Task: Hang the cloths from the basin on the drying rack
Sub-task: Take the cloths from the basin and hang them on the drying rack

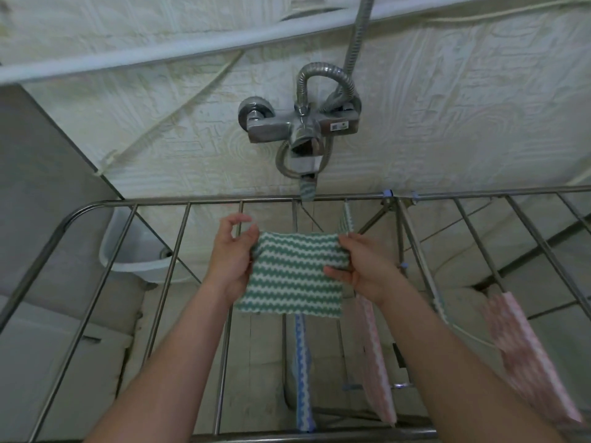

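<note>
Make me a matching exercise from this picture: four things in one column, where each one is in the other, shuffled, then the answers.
1. green-and-white zigzag cloth
2. blue-and-white zigzag cloth
3. pink-and-white patterned cloth
4. white plastic basin

a. draped over a bar at the right of the steel drying rack
b. seen through the bars at the left
c. stretched between the left hand and right hand
d. hanging near the middle, below the held cloth

Pairs: 1-c, 2-d, 3-a, 4-b

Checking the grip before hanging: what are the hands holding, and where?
The green cloth: left hand grips its left edge, right hand pinches its right edge.
</note>
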Action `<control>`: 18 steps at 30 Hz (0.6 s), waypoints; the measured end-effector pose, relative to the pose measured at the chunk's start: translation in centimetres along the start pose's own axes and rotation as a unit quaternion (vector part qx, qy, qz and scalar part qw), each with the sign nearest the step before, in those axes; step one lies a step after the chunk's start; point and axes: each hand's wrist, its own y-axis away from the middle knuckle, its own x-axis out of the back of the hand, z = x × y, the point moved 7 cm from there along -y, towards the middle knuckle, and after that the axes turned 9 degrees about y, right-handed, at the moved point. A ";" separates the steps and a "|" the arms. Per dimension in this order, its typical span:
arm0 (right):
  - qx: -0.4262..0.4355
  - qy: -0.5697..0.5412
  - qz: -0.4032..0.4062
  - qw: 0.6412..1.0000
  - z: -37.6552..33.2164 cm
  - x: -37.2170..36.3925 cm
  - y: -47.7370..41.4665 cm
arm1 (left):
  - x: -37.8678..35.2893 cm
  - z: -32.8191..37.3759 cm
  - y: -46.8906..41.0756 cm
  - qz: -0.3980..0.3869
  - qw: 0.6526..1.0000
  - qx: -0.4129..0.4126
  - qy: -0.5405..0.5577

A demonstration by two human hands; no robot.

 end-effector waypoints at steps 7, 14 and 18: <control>0.068 0.163 0.100 0.979 -1.6 -0.6 -3.8 | 0.5 -2.1 -3.3 -0.115 0.968 0.045 -0.217; 0.149 0.289 0.183 0.928 -3.7 -0.8 -6.4 | -1.2 -2.5 -6.3 -0.130 0.929 -0.011 -0.346; 0.154 0.394 0.145 0.894 -2.7 -2.5 -6.9 | -0.9 -4.2 -8.4 -0.113 0.890 -0.041 -0.439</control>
